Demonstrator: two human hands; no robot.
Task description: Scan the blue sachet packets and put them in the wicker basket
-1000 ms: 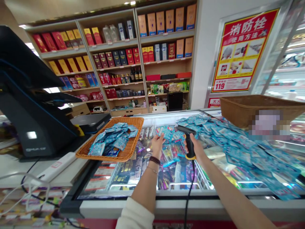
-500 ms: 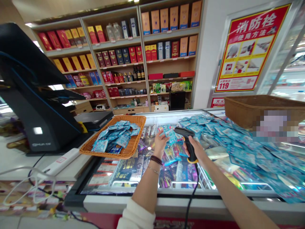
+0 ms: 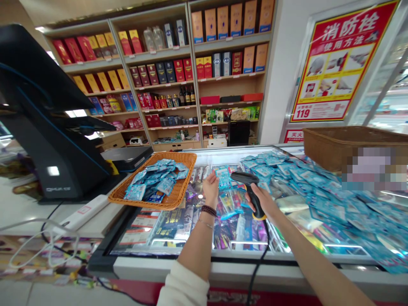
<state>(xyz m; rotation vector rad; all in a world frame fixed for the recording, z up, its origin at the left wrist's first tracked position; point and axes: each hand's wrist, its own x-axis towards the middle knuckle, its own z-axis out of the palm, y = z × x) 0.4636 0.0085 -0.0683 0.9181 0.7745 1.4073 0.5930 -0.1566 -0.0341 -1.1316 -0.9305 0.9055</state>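
My left hand (image 3: 211, 188) pinches a small blue packet (image 3: 224, 177) by its left edge, above the glass top of the freezer. A black barcode scanner (image 3: 251, 189) with yellow trim is gripped in my right hand (image 3: 264, 199), its head pointing left at the packet from close by. The scanner's cable hangs down over the front edge. Left of my hands, an orange wicker basket (image 3: 180, 196) holds several blue packets (image 3: 162, 176). On the right, a big loose pile of the same blue packets (image 3: 331, 193) spreads over the glass.
A black checkout terminal (image 3: 41, 127) and a white power strip (image 3: 83, 213) stand at left. The freezer's glass top (image 3: 134, 244) shows packaged goods beneath. A brown basket (image 3: 321, 146) sits at back right. Shelves (image 3: 229, 80) of boxes line the wall.
My left hand's fingers have closed on the packet, which now stands up facing the scanner. The scanner has shifted slightly left in my right hand.
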